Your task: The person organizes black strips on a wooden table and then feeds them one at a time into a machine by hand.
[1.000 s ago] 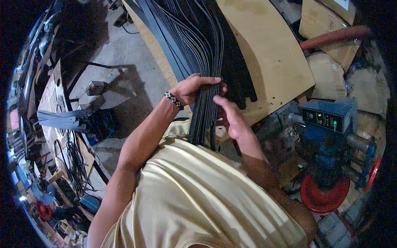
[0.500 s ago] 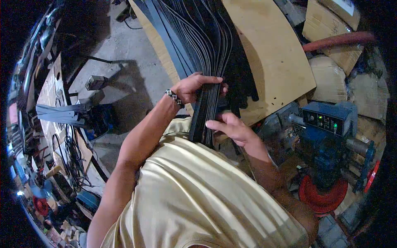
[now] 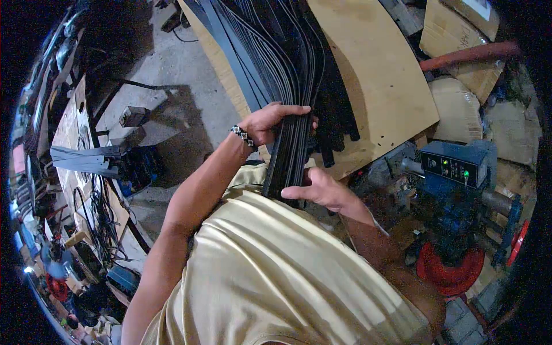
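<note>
A bundle of long black strips [image 3: 293, 135] runs from the table down to the front of my shirt. Wrapped around its middle is my left hand [image 3: 276, 122], thumb across the top and fingertips showing at the right side. Lower down, near the strips' ends, my right hand [image 3: 316, 188] touches the bundle from the right, its thumb over the front; its other fingers are partly hidden behind the strips. Beyond my hands the strips fan out over more dark strips [image 3: 339, 109] lying on the table.
The wooden table [image 3: 391, 86] extends ahead and to the right. A blue machine [image 3: 454, 167] with lit green indicators and a red round base [image 3: 448, 270] stands at the right, near cardboard boxes [image 3: 454, 103]. Grey strips [image 3: 86, 161] lie on a board at the left.
My right hand has slid down along the bundle toward its lower ends, closer to my shirt. My left hand keeps its grip in nearly the same place.
</note>
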`<state>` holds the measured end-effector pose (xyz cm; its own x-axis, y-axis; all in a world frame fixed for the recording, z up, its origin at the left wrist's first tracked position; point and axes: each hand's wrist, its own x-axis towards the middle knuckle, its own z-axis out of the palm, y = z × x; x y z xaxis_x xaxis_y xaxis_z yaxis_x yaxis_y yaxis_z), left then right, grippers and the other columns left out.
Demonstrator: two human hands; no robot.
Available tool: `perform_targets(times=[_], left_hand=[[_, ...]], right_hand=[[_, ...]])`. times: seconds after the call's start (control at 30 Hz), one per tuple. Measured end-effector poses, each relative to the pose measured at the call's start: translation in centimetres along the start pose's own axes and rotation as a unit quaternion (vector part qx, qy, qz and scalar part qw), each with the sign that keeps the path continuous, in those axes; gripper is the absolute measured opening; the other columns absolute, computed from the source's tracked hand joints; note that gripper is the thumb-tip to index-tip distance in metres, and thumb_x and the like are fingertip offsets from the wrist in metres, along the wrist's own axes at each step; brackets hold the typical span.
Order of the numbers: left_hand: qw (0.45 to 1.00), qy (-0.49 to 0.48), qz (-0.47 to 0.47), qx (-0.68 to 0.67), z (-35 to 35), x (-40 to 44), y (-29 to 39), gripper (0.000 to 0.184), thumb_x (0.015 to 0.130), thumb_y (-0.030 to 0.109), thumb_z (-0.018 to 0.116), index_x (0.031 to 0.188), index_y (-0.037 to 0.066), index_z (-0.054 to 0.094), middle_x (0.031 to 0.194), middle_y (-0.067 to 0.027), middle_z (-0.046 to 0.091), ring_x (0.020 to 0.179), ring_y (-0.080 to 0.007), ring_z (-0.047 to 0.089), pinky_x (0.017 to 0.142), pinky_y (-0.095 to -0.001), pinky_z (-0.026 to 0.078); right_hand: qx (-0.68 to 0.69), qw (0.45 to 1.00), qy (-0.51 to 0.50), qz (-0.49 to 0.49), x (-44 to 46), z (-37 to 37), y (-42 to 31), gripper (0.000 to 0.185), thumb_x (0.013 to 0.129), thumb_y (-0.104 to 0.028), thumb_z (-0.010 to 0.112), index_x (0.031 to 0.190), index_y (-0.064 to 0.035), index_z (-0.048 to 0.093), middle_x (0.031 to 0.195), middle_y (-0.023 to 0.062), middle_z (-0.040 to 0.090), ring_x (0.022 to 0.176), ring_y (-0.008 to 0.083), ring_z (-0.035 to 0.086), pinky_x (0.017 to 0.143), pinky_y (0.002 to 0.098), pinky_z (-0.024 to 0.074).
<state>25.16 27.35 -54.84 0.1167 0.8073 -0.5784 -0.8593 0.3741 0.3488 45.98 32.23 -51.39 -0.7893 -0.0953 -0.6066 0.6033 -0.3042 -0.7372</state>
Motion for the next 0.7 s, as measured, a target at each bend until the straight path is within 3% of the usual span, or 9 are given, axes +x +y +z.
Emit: perform_targets(times=[0.13,0.23,0.33,0.37,0.6,0.7], left_hand=[[0.999,0.037,0.008,0.007,-0.2,0.5,0.0,0.023,0.087,0.020,0.074,0.093,-0.001,0.067,0.085,-0.0084,0.070,0.075,-0.0193,0.069,0.070,-0.0334,0.059],[0.999,0.034,-0.015,-0.010,-0.2,1.0,-0.2,0.021,0.086,0.020,0.075,0.090,0.001,0.067,0.081,-0.0068,0.068,0.073,-0.0181,0.068,0.068,-0.0325,0.059],[0.999,0.036,0.009,-0.005,-0.1,1.4,-0.5,0.021,0.087,0.020,0.074,0.091,0.001,0.067,0.082,-0.0075,0.068,0.074,-0.0182,0.068,0.068,-0.0322,0.059],[0.999,0.033,0.006,-0.002,0.0,1.3,-0.6,0.021,0.088,0.020,0.074,0.091,0.000,0.067,0.083,-0.0080,0.069,0.074,-0.0183,0.068,0.068,-0.0323,0.059],[0.999,0.010,0.040,-0.004,0.4,0.5,-0.2,0.021,0.091,0.016,0.069,0.098,-0.004,0.067,0.091,-0.0122,0.071,0.078,-0.0204,0.069,0.072,-0.0328,0.059],[0.999,0.003,0.042,0.011,1.0,0.4,0.3,0.021,0.091,0.014,0.068,0.098,-0.006,0.066,0.091,-0.0136,0.071,0.080,-0.0219,0.070,0.075,-0.0334,0.060]], right_hand=[[0.121,0.991,-0.001,-0.050,0.0,0.7,-0.2,0.044,0.085,-0.025,0.076,0.119,-0.0033,0.060,0.109,0.0057,0.066,0.096,0.0160,0.063,0.088,0.0324,0.0499],[0.270,0.950,0.130,-0.083,0.9,2.5,-1.1,0.031,0.088,-0.020,0.074,0.111,-0.0058,0.061,0.105,0.0046,0.066,0.090,0.0146,0.066,0.079,0.0320,0.0546],[0.376,0.916,0.094,-0.106,2.7,3.4,-0.9,0.022,0.088,-0.015,0.074,0.104,-0.0080,0.061,0.098,0.0025,0.067,0.082,0.0132,0.067,0.070,0.0310,0.0571],[0.364,0.921,0.091,-0.103,3.4,3.4,0.3,0.034,0.090,-0.013,0.071,0.119,-0.0048,0.055,0.101,0.0061,0.068,0.088,0.0163,0.068,0.074,0.0351,0.0590],[0.275,0.948,0.145,-0.065,3.7,2.9,0.5,0.029,0.086,-0.011,0.072,0.110,-0.0003,0.060,0.090,0.0108,0.070,0.080,0.0212,0.071,0.069,0.0352,0.0606],[0.327,0.913,0.194,-0.146,5.2,4.6,0.7,0.034,0.085,-0.015,0.072,0.113,-0.0001,0.058,0.091,0.0108,0.069,0.079,0.0220,0.070,0.068,0.0349,0.0606]])
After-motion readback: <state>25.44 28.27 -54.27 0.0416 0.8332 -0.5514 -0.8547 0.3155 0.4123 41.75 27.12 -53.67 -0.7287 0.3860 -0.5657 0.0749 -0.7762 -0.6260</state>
